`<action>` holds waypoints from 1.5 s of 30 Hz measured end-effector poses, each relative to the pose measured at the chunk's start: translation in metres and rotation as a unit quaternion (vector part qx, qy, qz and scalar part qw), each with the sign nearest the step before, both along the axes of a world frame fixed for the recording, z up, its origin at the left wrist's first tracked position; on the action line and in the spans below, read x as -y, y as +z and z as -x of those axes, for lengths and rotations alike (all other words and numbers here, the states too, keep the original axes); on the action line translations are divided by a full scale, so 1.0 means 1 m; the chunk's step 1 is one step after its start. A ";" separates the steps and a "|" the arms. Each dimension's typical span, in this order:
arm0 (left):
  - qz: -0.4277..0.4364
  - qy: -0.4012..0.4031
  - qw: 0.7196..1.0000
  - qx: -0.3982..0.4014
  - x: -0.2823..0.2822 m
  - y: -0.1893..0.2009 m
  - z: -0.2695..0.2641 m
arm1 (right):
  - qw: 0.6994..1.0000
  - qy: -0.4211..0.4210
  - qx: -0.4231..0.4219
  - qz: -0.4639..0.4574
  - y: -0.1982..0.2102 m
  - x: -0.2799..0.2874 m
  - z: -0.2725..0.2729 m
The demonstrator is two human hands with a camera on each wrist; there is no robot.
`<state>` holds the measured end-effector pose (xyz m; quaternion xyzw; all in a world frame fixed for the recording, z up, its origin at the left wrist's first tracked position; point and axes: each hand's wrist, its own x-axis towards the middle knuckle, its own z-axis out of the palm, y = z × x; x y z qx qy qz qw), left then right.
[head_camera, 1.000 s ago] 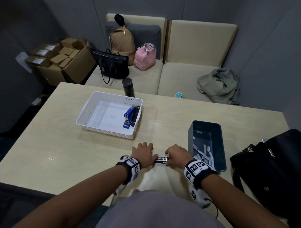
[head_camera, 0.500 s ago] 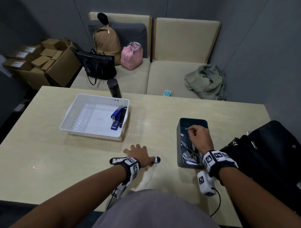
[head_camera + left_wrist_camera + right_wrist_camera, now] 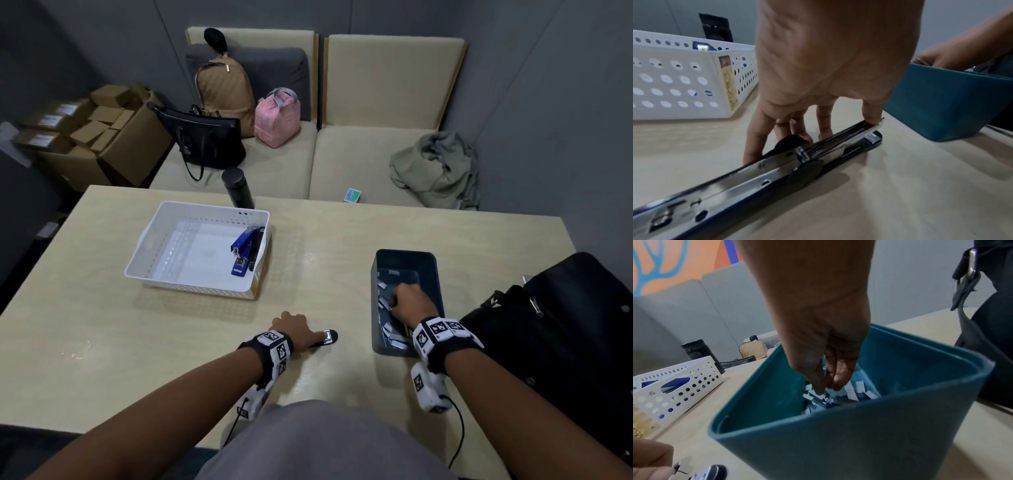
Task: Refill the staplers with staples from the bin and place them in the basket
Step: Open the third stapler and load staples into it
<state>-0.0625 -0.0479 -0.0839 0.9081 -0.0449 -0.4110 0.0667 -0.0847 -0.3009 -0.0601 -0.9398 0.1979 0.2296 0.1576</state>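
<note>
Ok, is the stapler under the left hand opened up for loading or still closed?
Open. The stapler lies unfolded flat on the table, its metal staple channel exposed, with the left hand pressing it down.

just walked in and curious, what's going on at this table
A person is refilling a stapler. Their left hand holds an opened stapler flat on the table, fingers pressing along its metal rails. Their right hand reaches into the teal bin, fingertips down among the loose staples; whether it grips any yet is unclear. A blue stapler already lies in the white basket.
</note>
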 end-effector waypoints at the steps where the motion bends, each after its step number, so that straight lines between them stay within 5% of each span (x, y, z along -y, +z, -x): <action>1: 0.004 -0.002 1.000 0.000 -0.001 -0.001 0.000 | 1.000 -0.003 -0.002 -0.004 0.000 -0.001 0.000; 16: 0.023 -0.054 0.998 0.010 -0.005 -0.014 -0.002 | 0.999 0.004 -0.014 0.044 -0.017 -0.022 0.004; 20: 0.024 -0.060 0.998 0.005 -0.004 -0.013 -0.005 | 0.993 -0.090 0.007 -0.080 -0.014 -0.009 0.001; 25: 0.031 -0.067 0.997 0.005 -0.007 -0.014 -0.006 | 0.955 -0.186 0.065 -0.221 0.002 0.004 -0.002; 30: 0.036 -0.070 0.997 0.013 -0.006 -0.016 -0.007 | 0.915 -0.238 0.033 -0.324 -0.001 0.011 -0.003; 38: 0.028 -0.075 0.997 0.015 -0.002 -0.013 -0.006 | 0.992 -0.081 0.035 -0.093 0.009 0.019 0.001; 45: 0.025 -0.071 0.997 0.017 -0.002 -0.009 -0.003 | 0.992 0.079 -0.048 0.084 -0.004 0.009 0.018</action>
